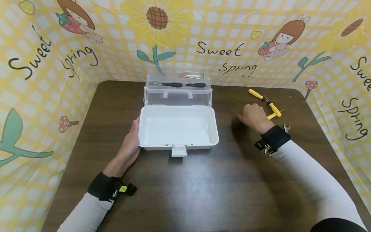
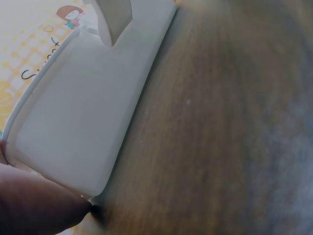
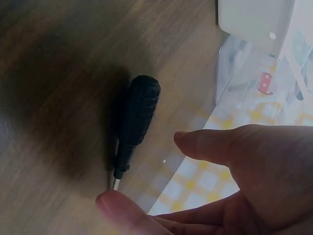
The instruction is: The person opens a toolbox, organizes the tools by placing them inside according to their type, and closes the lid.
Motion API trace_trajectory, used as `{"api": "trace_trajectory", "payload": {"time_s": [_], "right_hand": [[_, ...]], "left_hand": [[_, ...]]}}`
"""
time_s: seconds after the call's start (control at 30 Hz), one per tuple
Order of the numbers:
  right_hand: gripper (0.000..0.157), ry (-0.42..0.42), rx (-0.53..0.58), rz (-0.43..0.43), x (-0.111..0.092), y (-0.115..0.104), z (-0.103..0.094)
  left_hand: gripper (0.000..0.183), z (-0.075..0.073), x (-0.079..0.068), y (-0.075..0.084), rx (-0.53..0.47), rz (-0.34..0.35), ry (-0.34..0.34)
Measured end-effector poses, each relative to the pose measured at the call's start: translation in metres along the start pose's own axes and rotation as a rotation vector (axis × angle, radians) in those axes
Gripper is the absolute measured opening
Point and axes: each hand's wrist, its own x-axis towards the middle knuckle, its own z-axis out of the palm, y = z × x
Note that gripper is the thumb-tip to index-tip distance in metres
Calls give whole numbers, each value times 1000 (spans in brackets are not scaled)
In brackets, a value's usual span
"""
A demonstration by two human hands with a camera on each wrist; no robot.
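A white toolbox (image 1: 178, 127) stands with its clear lid (image 1: 178, 98) raised at the back. My left hand (image 1: 130, 145) rests against its left side, fingers straight; part of that hand (image 2: 41, 203) shows beside the box wall in the left wrist view. To the right of the box, my right hand (image 1: 254, 116) reaches down to the table. Below it in the right wrist view lies a black-handled screwdriver (image 3: 138, 112). One fingertip is at its metal shaft, and the thumb is spread apart from it. In the head view the hand hides this screwdriver.
Black-handled screwdrivers (image 1: 174, 85) and thin metal pieces (image 1: 194, 76) lie in the lid's clear compartments. Yellow-handled tools (image 1: 274, 109) are on the table beyond my right hand, with a wrench (image 1: 286, 128) by the wrist. Patterned cloth (image 1: 226, 29) borders the brown table (image 1: 179, 193).
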Motion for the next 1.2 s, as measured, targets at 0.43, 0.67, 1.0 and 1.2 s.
{"api": "trace_trajectory", "payload": {"time_s": [0.43, 0.67, 1.0, 1.2], "right_hand": [[46, -32, 76, 21, -2, 5, 11], [46, -55, 87, 65, -2, 6, 16], [42, -46, 99, 68, -3, 3, 20], [36, -23, 95, 44, -2, 4, 23]], "left_hand": [[67, 0, 0, -1, -7, 10, -8], [69, -1, 1, 0, -10, 9, -6], [71, 0, 0, -1, -6, 7, -1], [71, 0, 1, -1, -8, 2, -2]]}}
